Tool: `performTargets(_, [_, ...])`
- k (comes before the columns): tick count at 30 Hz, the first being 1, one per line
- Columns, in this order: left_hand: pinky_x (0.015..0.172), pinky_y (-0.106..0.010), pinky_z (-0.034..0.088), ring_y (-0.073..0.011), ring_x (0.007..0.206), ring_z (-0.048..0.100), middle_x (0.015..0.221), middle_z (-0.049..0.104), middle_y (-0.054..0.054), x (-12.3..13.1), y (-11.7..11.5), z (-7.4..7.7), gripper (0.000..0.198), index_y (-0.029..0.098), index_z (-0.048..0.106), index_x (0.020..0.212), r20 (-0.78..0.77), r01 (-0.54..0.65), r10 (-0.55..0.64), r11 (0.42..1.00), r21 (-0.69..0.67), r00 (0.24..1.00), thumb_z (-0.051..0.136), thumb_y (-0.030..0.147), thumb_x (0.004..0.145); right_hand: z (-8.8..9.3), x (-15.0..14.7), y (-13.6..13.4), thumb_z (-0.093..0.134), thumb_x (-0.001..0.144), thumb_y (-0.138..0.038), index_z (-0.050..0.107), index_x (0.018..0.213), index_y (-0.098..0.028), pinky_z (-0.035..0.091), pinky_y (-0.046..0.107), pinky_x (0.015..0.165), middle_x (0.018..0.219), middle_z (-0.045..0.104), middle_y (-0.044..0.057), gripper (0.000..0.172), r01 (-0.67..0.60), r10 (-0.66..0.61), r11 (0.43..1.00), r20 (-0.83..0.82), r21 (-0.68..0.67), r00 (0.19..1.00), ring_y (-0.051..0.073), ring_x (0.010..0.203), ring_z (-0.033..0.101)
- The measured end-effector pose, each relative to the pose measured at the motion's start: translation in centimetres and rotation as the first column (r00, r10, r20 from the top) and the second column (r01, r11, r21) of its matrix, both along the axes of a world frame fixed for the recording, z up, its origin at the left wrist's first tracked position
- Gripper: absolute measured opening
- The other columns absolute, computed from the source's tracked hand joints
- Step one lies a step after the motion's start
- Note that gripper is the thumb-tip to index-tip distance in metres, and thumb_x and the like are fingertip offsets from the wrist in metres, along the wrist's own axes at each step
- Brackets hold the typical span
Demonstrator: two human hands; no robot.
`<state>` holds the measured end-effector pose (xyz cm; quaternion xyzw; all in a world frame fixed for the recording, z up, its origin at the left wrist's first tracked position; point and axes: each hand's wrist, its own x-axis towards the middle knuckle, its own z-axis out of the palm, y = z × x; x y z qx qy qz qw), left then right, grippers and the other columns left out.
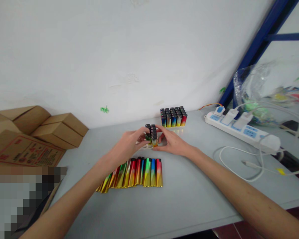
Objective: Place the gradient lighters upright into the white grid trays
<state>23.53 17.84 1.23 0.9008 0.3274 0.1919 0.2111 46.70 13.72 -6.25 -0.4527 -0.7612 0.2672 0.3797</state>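
A small upright cluster of colourful lighters [152, 134] with black tops stands on the grey table [189, 196], pressed between both hands. My left hand [126, 146] closes on its left side. My right hand [173, 142] closes on its right side. Nearer to me, a row of lighters [136, 172] lies flat side by side, red, green, blue and gold. A tight block of standing lighters [173, 117] sits farther back by the wall.
Cardboard boxes [40, 134] are stacked at the left. A white power strip [241, 131] with plugs and a looping white cable [239, 162] lies at the right, beside a clear plastic bag [261, 89] and a blue metal frame [254, 46].
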Motion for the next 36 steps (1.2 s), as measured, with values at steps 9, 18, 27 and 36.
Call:
performTargets(9, [0.106, -0.047, 0.054, -0.0282, 0.118, 0.065, 0.117, 0.071, -0.012, -1.0, -7.6, 0.3, 0.03, 0.02, 0.064, 0.115, -0.038, 0.127, -0.122, 0.92, 0.37, 0.992, 0.072, 0.038, 0.093, -0.2, 0.1, 0.0, 0.084, 0.078, -0.036, 0.032, 0.156, -0.024, 0.059, 0.04, 0.082, 0.137, 0.062, 0.014, 0.094, 0.007, -0.007, 1.0, -0.01, -0.006, 1.0, 0.02, 0.084, 0.068])
performTargets(18, [0.125, -0.059, 0.034, -0.0333, 0.147, 0.046, 0.141, 0.06, -0.016, -0.2, -9.0, -1.9, 0.052, 0.02, 0.06, 0.133, -0.19, 0.324, -0.294, 0.934, 0.151, 0.937, 0.077, 0.038, 0.088, -0.3, 0.0, 0.2, 0.084, 0.078, -0.035, 0.035, 0.152, -0.019, 0.059, 0.041, 0.083, 0.136, 0.062, 0.016, 0.09, 0.022, -0.022, 1.0, 0.005, 0.007, 1.0, 0.021, 0.085, 0.068])
performTargets(27, [0.096, -0.038, 0.065, -0.0183, 0.101, 0.072, 0.154, 0.043, -0.007, -0.4, -9.1, 0.6, 0.04, 0.032, 0.069, 0.131, 0.459, 0.02, 0.103, 0.967, -0.254, 0.882, 0.07, 0.023, 0.093, -0.1, 0.1, 0.0, 0.083, 0.079, -0.039, 0.033, 0.155, -0.024, 0.059, 0.04, 0.081, 0.136, 0.063, 0.015, 0.092, 0.01, -0.01, 1.0, -0.008, -0.002, 1.0, 0.02, 0.084, 0.067])
performTargets(36, [0.079, -0.028, 0.065, -0.0129, 0.09, 0.066, 0.13, 0.057, -0.005, -1.5, -7.8, -0.5, 0.062, 0.036, 0.056, 0.144, 0.55, 0.029, 0.381, 0.803, -0.595, 0.743, 0.078, 0.024, 0.087, 0.1, 0.1, -0.3, 0.084, 0.079, -0.041, 0.035, 0.157, -0.022, 0.06, 0.044, 0.085, 0.137, 0.062, 0.016, 0.094, 0.043, -0.042, 0.999, 0.025, -0.032, 0.999, 0.022, 0.087, 0.068])
